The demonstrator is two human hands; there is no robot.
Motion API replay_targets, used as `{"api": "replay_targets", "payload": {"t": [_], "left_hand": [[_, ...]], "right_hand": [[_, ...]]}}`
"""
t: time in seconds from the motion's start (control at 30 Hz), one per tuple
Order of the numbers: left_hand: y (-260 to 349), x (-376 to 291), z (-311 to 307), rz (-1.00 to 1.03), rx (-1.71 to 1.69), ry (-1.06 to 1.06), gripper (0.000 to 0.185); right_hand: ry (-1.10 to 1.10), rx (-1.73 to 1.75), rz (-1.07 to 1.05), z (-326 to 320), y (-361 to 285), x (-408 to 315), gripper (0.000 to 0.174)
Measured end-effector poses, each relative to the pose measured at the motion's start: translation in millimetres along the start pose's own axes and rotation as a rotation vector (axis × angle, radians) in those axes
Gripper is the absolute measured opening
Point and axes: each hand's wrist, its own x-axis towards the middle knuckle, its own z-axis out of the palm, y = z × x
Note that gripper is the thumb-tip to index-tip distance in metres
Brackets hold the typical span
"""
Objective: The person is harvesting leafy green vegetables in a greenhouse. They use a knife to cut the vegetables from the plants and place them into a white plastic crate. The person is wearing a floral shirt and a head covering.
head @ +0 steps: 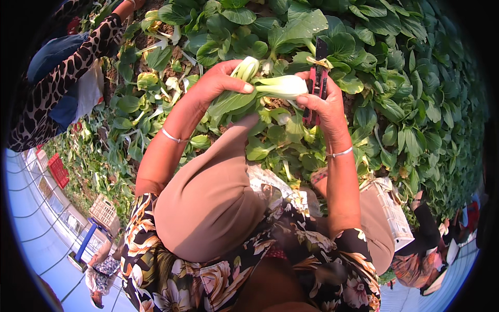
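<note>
My left hand (222, 84) grips green-white bok choy by its leaves and upper stalks. One head of bok choy (282, 86) points its pale base to the right, and a smaller bunch of pale stalks (246, 68) sticks up beside my thumb. In my right hand (329, 99) is a pink and black utility knife (319, 84), its dark end pointing away from me. A yellowed leaf scrap (320, 62) clings to the knife. My right thumb and fingertips touch the base of the bok choy. Growing bok choy (230, 35) lies beyond both hands.
Dense bok choy plants (409, 78) spread to the right. Cut and yellowed leaves (156, 93) litter the soil at left. A person's patterned sleeve (74, 66) is close on the left. Crates stand around: a white one (391, 218), a beige one (104, 212), a red one (58, 171).
</note>
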Motion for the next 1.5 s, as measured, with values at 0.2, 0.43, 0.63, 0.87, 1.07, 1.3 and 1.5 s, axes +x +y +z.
{"api": "replay_targets", "payload": {"t": [0.2, 0.43, 0.63, 0.87, 1.07, 1.3, 1.5], "left_hand": [[7, -21, -1, 0.406, 0.558, 0.233, 0.050], [-26, 6, 11, 0.194, 0.858, 0.082, 0.060], [20, -28, 4, 0.287, 1.232, 0.341, 0.047], [29, 29, -15, 0.438, 1.415, 0.311, 0.038], [-21, 29, -76, 0.373, 1.735, 0.463, 0.033], [-51, 26, -85, 0.494, 1.761, 0.523, 0.023], [-59, 22, -89, 0.424, 1.708, 0.523, 0.044]], "right_hand": [[0.041, 0.104, 0.201, 16, 25, -9, 0.042], [-0.015, -0.234, 0.257, 27, 41, 8, 0.034], [0.059, -0.578, 0.390, 7, 50, 18, 0.037], [-0.034, -0.907, 0.346, 47, 114, 115, 0.039], [-0.343, -1.314, 0.362, 40, 111, 94, 0.037], [-0.086, -1.282, -0.073, 66, 61, 75, 0.028], [-0.156, -1.398, -0.104, 91, 76, 140, 0.032]]}}
